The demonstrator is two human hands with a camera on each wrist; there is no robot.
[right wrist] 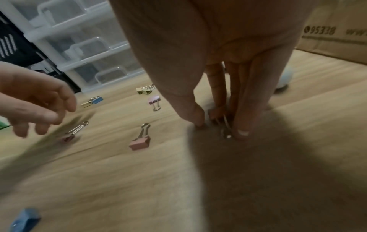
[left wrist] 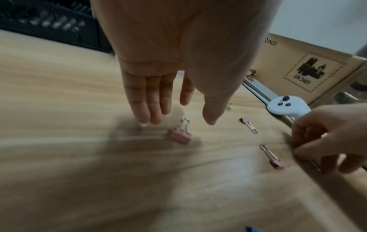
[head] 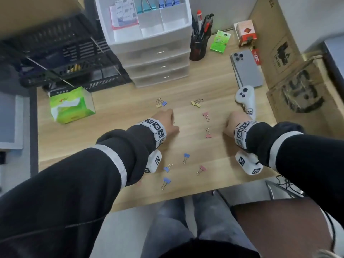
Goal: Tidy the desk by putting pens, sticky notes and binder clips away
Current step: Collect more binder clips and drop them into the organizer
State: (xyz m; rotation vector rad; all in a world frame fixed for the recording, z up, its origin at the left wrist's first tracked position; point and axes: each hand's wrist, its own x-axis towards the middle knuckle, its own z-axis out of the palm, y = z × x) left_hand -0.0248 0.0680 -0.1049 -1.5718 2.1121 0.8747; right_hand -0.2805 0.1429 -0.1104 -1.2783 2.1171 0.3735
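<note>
Nearest the desk [head: 115, 190] edge lie three blue clips, one at the front [head: 165, 182], one just behind it [head: 167, 168] and one further in [head: 185, 157], with a pink clip [head: 201, 170] to their right. Beyond these, the left hand [head: 165, 121] hangs over the wood with fingers [left wrist: 151, 100] straight and relaxed, holding nothing; a pink clip under it [left wrist: 179, 135] lies on the desk just beside the fingertips. The right hand [head: 233, 123] is down on the desk, thumb and fingers [right wrist: 246, 100] closing around the wire handles of a small clip [right wrist: 226, 127]; whether the clip has left the surface cannot be told. Between the hands lie two more pink clips, the nearer [head: 208, 133] and the farther [head: 206, 116]. Further back sit a pair of yellow clips [head: 197, 102] and a yellow and blue pair [head: 161, 103]. A white controller [head: 245, 99] and a phone [head: 245, 67] lie to the right, a green tissue pack [head: 71, 106] to the left. At the back stand a white drawer unit [head: 158, 58] with large clips and sticky notes [head: 123, 13] in its top tray, and a pen cup [head: 198, 47].
</note>
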